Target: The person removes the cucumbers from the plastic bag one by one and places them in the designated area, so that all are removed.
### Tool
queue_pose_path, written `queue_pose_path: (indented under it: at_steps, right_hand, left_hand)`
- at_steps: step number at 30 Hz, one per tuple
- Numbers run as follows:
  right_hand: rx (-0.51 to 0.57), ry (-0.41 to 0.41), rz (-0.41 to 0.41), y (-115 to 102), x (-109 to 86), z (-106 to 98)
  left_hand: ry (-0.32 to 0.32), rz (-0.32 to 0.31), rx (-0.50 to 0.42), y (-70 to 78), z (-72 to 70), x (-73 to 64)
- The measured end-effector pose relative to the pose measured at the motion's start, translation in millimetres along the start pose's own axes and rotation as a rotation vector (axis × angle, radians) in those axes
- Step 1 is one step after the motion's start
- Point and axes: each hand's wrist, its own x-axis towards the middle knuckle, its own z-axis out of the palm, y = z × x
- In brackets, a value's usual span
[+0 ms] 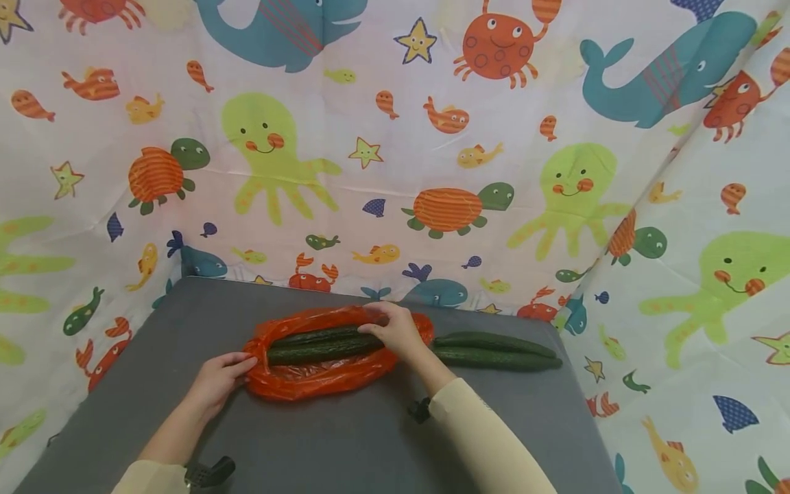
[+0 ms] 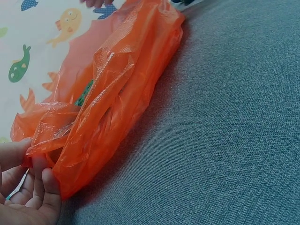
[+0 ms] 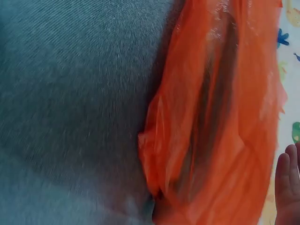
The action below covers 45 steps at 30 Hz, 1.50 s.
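Note:
An orange plastic bag (image 1: 296, 391) lies on its side on the grey table, its wide opening facing up. Two long dark green cucumbers (image 1: 327, 350) lie inside it. At the bag's left end, my left hand (image 1: 216, 381) pinches the gathered plastic between thumb and fingers; the left wrist view shows this hand (image 2: 28, 187) close up. My right hand (image 1: 395, 333) reaches over the bag's right part, thumb beside the cucumbers and fingers by the far rim. In the right wrist view, fairly straight fingers (image 3: 287, 173) show beside the bag.
Two more cucumbers (image 1: 494, 350) lie side by side on the table (image 1: 333, 446), just right of the bag. A cloth (image 1: 382, 178) printed with sea animals hangs behind the table and along both sides.

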Motion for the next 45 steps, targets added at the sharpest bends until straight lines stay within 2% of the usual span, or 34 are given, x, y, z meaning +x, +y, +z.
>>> queue_pose_path:
  at_steps: [9,13,20,26,30,34,41,45]
  right_hand:
    - [-0.055,-0.094,0.044,7,3.6,21]
    - [-0.054,-0.146,0.039,15,4.5,31]
    - [-0.125,-0.208,0.005,27,6.4,50]
    - [-0.19,-0.219,0.008,32,5.4,56]
    - [-0.246,-0.214,-0.032,33,6.2,58]
    - [-0.316,-0.238,-0.063,34,6.3,60]
    - [-0.363,-0.279,-0.056,35,8.3,64]
    - [-0.402,-0.294,-0.09,35,8.9,63]
  left_hand:
    - [-0.002,-0.001,-0.006,1.6,-1.3,-0.8]
    - [-0.001,0.003,0.002,2.6,-2.2,-1.7]
    - [0.005,-0.002,0.008,-2.6,-2.1,-1.4]
    - [0.005,-0.018,-0.01,-1.6,-1.0,-0.5]
    - [0.01,-0.013,-0.009,1.2,-1.6,-1.2]
    - [0.004,-0.003,-0.004,3.3,-0.9,-2.1]
    - [-0.003,-0.007,-0.029,6.3,-2.2,-2.2]
    - [-0.008,-0.009,-0.041,8.0,-2.7,-2.7]
